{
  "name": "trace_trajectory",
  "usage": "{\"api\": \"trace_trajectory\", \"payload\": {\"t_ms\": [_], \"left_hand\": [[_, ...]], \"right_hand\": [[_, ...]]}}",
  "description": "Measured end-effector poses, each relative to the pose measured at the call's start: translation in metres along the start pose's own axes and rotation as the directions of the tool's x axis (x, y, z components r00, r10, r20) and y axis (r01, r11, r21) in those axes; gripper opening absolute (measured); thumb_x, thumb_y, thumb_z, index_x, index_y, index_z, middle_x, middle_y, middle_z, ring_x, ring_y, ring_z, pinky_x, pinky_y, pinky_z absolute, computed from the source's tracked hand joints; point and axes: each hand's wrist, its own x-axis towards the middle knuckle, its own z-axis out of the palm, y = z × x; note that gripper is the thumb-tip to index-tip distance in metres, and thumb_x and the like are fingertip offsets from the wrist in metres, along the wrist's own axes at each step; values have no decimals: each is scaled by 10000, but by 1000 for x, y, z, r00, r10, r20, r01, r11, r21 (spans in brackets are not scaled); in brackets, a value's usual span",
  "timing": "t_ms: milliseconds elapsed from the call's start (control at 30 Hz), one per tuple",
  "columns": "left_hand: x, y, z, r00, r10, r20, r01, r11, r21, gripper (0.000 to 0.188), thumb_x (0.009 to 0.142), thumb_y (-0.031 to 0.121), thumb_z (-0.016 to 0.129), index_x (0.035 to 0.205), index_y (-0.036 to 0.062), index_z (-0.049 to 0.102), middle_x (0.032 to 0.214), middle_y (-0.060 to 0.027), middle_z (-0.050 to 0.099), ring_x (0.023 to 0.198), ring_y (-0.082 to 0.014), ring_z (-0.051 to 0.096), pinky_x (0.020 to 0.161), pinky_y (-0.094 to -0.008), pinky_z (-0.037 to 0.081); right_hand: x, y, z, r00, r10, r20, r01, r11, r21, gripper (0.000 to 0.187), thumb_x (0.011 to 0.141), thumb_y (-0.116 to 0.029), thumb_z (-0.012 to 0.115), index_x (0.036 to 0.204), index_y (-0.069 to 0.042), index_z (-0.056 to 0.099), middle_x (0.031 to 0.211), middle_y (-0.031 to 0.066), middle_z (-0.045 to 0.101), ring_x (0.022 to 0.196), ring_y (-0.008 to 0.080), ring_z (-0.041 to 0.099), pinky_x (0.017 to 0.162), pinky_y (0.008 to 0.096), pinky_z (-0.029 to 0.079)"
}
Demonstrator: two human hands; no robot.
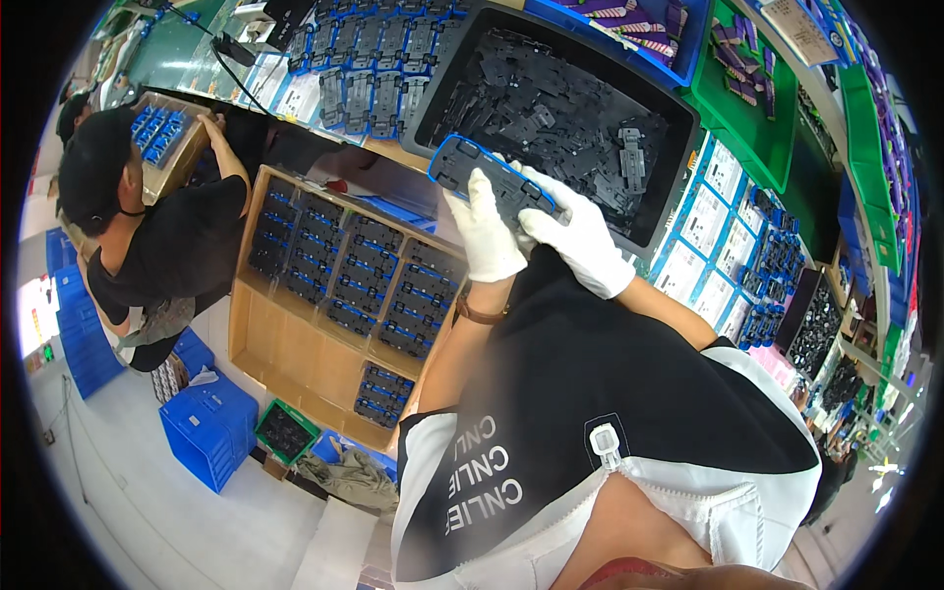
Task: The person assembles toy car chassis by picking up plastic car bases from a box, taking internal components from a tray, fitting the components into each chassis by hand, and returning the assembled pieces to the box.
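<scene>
A black plastic chassis-like part with a blue frame (454,169) is held between my two white-gloved hands, tilted over the near edge of the black bin. My left hand (484,236) grips its near left side, with a finger laid up over the black face. My right hand (580,239) closes round its right end, fingers along the far edge and thumb at the near corner. The black bin (685,123) beyond holds a heap of loose flat black plates (531,108). A lighter grey-black plate (630,162) lies on that heap.
A cardboard box (285,354) at my left holds rows of blue-black parts. More stand behind it on the bench (369,98) and at the right (772,265). A green bin (742,128) and blue bin (688,64) hold purple pieces. Another person (167,236) carries a carton at left.
</scene>
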Motion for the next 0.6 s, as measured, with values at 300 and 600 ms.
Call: {"api": "trace_trajectory", "payload": {"t_ms": [300, 600], "left_hand": [[3, -5, -6, 994, 51, -94, -45, 997, 69, 419, 960, 206, 547, 1305, 51, 367, 1121, -143, 582, 989, -269, 611, 865, -404, 522], [14, 0, -8, 994, -84, -62, 93, 983, 158, 575, 970, 293, 529, 1415, 41, 268, 1302, -143, 454, 1152, -231, 493, 974, -400, 427]], "right_hand": [[-1, 1, 0, 998, 48, 30, -48, 999, 2, 626, 846, -192, 695, 1368, 14, 417, 1333, 98, 514, 1150, 142, 509, 850, 272, 491], [15, 11, -3, 996, 65, -55, -64, 998, 30, 509, 899, -243, 646, 1326, -7, 500, 1215, 90, 590, 1040, 121, 545, 909, 271, 440]]}}
